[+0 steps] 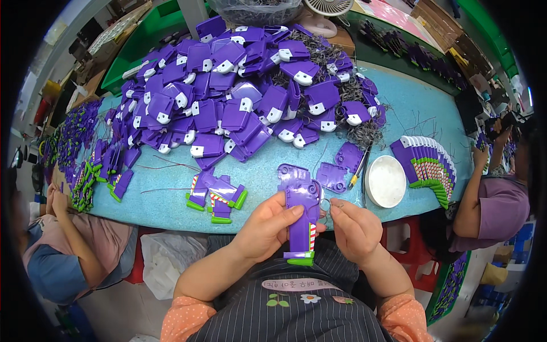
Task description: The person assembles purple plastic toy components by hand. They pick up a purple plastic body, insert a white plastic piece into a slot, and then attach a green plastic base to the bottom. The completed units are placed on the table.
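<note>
Just above my lap, my left hand (269, 223) is closed around a purple plastic toy leg (302, 219) with a green foot and red-and-white stripes along one side. Its thumb lies across the front of the piece. Beside its upper edge, my right hand (358, 227) pinches a small thin ring (325, 204); whether the ring touches the leg, I cannot tell. Two loose purple plastic parts (332, 176) lie just beyond my hands. Left of them are several purple leg pieces (221, 192) with green feet.
A big heap of purple-and-white plastic parts (222, 102) covers the table's middle. Dark metal pieces (364, 134) are piled at its right. Nearby stand a white bowl (385, 181) and a fanned row of finished-looking legs (426, 165). People sit at the left (80, 245) and right (493, 211).
</note>
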### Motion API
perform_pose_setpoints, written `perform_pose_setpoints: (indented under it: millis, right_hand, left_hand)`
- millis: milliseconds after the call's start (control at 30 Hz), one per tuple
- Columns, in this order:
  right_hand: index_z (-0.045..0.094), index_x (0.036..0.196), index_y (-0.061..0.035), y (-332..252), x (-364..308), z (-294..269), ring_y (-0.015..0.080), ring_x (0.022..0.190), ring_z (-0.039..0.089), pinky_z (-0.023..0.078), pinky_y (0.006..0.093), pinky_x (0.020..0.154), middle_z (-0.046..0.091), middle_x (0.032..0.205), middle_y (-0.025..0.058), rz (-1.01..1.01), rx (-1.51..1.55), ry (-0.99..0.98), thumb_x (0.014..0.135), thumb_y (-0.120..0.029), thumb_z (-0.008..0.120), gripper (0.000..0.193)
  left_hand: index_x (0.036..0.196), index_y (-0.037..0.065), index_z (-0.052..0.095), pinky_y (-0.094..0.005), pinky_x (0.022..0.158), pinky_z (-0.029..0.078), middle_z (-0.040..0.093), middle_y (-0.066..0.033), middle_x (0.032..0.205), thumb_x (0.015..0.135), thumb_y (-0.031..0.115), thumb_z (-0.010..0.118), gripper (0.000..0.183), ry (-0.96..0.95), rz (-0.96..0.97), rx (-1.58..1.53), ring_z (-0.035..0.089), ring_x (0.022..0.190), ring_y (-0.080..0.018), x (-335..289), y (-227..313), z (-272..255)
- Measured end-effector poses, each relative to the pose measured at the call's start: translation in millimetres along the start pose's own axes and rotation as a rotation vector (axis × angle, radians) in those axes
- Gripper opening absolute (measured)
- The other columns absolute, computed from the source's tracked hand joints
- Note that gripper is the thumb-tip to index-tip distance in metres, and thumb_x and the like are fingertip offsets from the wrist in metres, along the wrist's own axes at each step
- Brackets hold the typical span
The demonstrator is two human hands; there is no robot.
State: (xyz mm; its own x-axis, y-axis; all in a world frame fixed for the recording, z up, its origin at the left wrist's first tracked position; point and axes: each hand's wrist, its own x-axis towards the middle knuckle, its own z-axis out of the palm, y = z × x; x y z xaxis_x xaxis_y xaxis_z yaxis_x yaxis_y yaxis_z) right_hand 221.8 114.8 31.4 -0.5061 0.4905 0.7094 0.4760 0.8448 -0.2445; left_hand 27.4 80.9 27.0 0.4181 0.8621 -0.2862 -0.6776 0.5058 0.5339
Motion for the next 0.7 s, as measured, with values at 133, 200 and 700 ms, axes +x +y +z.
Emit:
perform_pose_setpoints:
  millis: [133,200,700]
  right_hand:
    - [0.062,0.091,0.0007,7,-4,4,0.0194,0.066,0.063,0.043,0.0271,0.049,0.064,0.086,0.0126,-0.024,-0.127,-0.004,0.067,0.001,0.064,0.024]
    - [0.062,0.091,-0.0003,4,0,3,0.019,0.063,0.062,0.041,0.0269,0.048,0.064,0.084,0.0109,0.002,-0.119,-0.055,0.066,0.002,0.064,0.024]
    - [0.051,0.117,0.0014,29,14,-14,0.0176,0.1,0.055,0.044,0.0297,0.081,0.051,0.119,0.015,0.579,1.121,-0.508,0.075,-0.007,0.069,0.045]
  left_hand:
    - [0.119,-0.003,0.042,-0.0325,0.08,0.053,0.06,-0.0168,0.107,0.093,0.012,0.047,0.031,0.122,0.115,0.119,0.063,0.093,-0.0233,2,-2,9]
    - [0.118,-0.005,0.041,-0.0304,0.079,0.052,0.06,-0.0174,0.106,0.093,0.009,0.047,0.029,0.193,0.314,0.473,0.063,0.094,-0.0214,0,-7,10]
    - [0.121,-0.003,0.038,-0.0323,0.083,0.051,0.057,-0.0172,0.11,0.093,0.007,0.044,0.03,0.02,0.292,0.453,0.061,0.096,-0.0212,-10,17,22]
